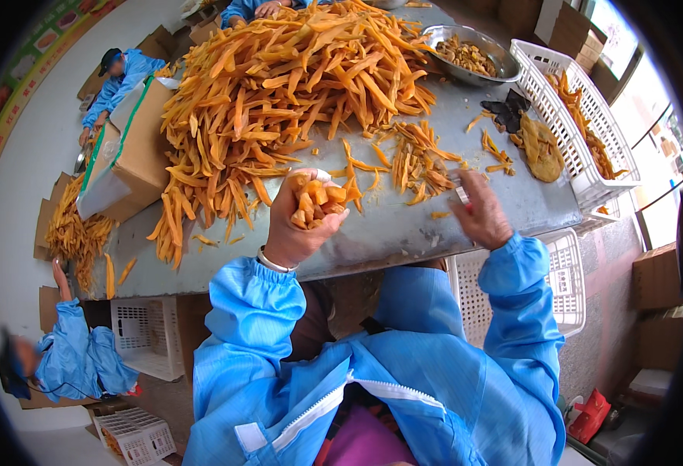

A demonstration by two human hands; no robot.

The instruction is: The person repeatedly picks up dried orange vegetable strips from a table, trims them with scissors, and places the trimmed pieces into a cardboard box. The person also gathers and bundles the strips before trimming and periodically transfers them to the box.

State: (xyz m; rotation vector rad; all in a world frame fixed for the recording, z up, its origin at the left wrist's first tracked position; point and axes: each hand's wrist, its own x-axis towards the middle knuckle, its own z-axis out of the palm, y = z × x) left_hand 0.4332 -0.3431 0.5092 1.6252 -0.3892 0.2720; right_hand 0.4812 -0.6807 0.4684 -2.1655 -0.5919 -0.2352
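My left hand [296,224] is closed around a bundle of orange dried strips [317,201], their ends pointing up. To its right, my right hand [481,211] hovers over the table edge with its fingers bent and somewhat blurred; a small pale item shows at the fingers, but what it is and whether it is gripped I cannot tell. A small heap of shorter orange strips [417,160] lies between the hands, farther back. Behind them rises a large pile of orange dried strips [295,76] on the metal table [376,233].
A steel bowl [507,64] of brownish pieces stands at the back right, near a white plastic crate [577,105] holding strips. A flattened brown piece [539,148] lies beside it. A cardboard box [143,154] sits on the left. Co-workers in blue are at the left and far side.
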